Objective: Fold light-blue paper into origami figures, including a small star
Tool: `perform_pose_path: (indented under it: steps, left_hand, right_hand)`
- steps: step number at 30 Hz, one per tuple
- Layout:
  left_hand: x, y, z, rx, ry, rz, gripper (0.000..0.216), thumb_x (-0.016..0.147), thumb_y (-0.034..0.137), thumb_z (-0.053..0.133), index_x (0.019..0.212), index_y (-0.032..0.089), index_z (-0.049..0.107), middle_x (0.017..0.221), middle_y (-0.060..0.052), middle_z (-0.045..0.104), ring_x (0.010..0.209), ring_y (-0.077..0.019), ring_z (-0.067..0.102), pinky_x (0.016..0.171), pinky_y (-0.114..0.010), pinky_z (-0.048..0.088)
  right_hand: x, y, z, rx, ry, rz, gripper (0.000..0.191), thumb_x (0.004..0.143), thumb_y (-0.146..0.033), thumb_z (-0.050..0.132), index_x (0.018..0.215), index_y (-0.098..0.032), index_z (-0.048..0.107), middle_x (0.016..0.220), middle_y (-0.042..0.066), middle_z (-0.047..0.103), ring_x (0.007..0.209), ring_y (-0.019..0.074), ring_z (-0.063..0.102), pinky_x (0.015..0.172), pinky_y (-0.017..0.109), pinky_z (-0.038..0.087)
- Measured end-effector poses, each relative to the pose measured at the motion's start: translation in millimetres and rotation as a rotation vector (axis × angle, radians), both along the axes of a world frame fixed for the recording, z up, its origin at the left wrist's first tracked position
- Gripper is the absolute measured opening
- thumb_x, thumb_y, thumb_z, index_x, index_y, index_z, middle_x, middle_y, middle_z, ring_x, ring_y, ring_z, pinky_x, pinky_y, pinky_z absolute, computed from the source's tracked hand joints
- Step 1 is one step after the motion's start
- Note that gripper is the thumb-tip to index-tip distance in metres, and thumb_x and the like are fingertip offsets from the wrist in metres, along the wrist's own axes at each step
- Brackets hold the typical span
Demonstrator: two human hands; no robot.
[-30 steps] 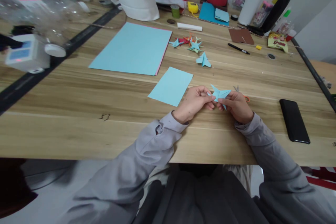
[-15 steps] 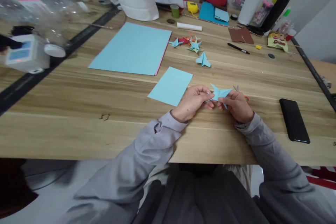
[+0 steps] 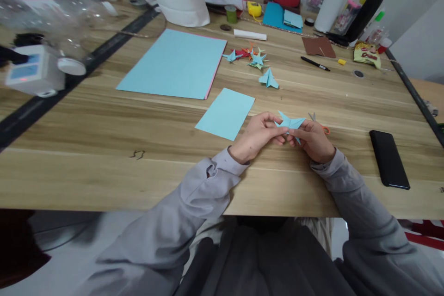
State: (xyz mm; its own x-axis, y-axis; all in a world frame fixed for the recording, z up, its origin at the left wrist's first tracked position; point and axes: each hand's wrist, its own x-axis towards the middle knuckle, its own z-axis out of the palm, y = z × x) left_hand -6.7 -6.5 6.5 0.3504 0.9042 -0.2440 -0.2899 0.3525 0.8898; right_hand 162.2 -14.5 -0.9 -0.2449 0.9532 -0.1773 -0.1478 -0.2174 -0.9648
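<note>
Between my two hands is a light blue paper butterfly [image 3: 292, 122] with pointed, folded wings. My left hand [image 3: 261, 133] pinches its left part, the thumb lying on top near the middle. On the other side my right hand [image 3: 314, 140] grips the lower right part between thumb and fingers. Both thumb tips sit close together; the fingertips beneath the paper are partly hidden. Scissors with orange handles [image 3: 325, 129] lie just behind my right hand, partly covered by it. A light blue paper sheet [image 3: 226, 113] lies flat beyond my left wrist.
Large blue sheets [image 3: 176, 64] lie at the back left, beside several folded paper figures [image 3: 257, 59] and a blue paper plane [image 3: 268, 78]. A black phone [image 3: 389, 159] is at the right. A pen [image 3: 315, 64] and brown paper [image 3: 318, 47] lie farther back. Plastic bottles [image 3: 74, 11] crowd the far left.
My left thumb has slid right, to the middle of the butterfly beside my right thumb. My right hand and the butterfly have stayed nearly in place.
</note>
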Motion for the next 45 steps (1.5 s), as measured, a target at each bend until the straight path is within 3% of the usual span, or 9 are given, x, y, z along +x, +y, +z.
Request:
perform_pose_path:
  steps: [10,17,28,34,41,45]
  left_hand:
    - [1.3,-0.5,-0.2,0.026,0.047,0.046,0.031,0.069,0.003,0.077,0.084,0.014,0.052,0.053,0.001,0.067,0.043,-0.0089,0.060,0.049,-0.018,0.048]
    - [1.5,1.0,-1.6,0.047,0.088,0.050,0.030,0.068,0.002,0.076,0.082,0.014,0.052,0.050,0.002,0.065,0.040,-0.0086,0.057,0.046,-0.018,0.046]
    - [-7.4,2.6,4.8,-0.107,-0.064,-0.067,0.034,0.063,0.003,0.083,0.083,0.011,0.057,0.054,0.000,0.066,0.047,-0.0103,0.063,0.047,-0.018,0.050]
    - [-9.8,3.0,5.6,-0.176,-0.101,-0.097,0.028,0.069,0.001,0.077,0.088,0.010,0.059,0.061,-0.003,0.069,0.053,-0.0108,0.067,0.053,-0.018,0.054]
    - [-0.1,-2.8,3.2,-0.017,0.058,-0.012,0.032,0.063,-0.001,0.078,0.082,0.012,0.056,0.052,0.000,0.066,0.046,-0.0123,0.064,0.048,-0.020,0.053]
    - [-1.8,-3.0,4.0,0.003,0.104,-0.045,0.033,0.062,0.000,0.078,0.082,0.012,0.056,0.052,0.000,0.065,0.043,-0.0120,0.062,0.045,-0.020,0.052]
  right_hand:
    - [-1.7,-1.7,3.5,-0.036,0.050,0.025,0.030,0.063,-0.039,0.084,0.070,-0.015,0.067,0.060,0.001,0.067,0.050,0.0108,0.059,0.049,0.023,0.048]
    - [-2.1,-2.1,-1.2,0.054,-0.017,0.020,0.030,0.061,-0.032,0.085,0.075,-0.015,0.065,0.061,0.001,0.068,0.051,0.0112,0.060,0.049,0.023,0.047]
    - [0.0,-2.1,6.7,0.001,0.073,0.049,0.046,0.059,-0.028,0.085,0.100,-0.016,0.066,0.061,-0.002,0.067,0.050,0.0123,0.060,0.044,0.023,0.048]
    - [3.2,-1.5,5.7,-0.012,0.076,0.043,0.049,0.061,-0.025,0.081,0.105,-0.015,0.063,0.060,-0.002,0.068,0.049,0.0121,0.060,0.043,0.022,0.046]
    - [0.2,-1.7,-1.1,0.091,-0.067,0.040,0.051,0.063,-0.021,0.077,0.110,-0.016,0.058,0.060,-0.006,0.066,0.047,0.0109,0.060,0.046,0.022,0.048]
    - [0.6,-3.1,-2.0,0.125,-0.067,0.105,0.052,0.064,-0.021,0.078,0.112,-0.017,0.057,0.062,-0.005,0.068,0.048,0.0118,0.062,0.047,0.023,0.050]
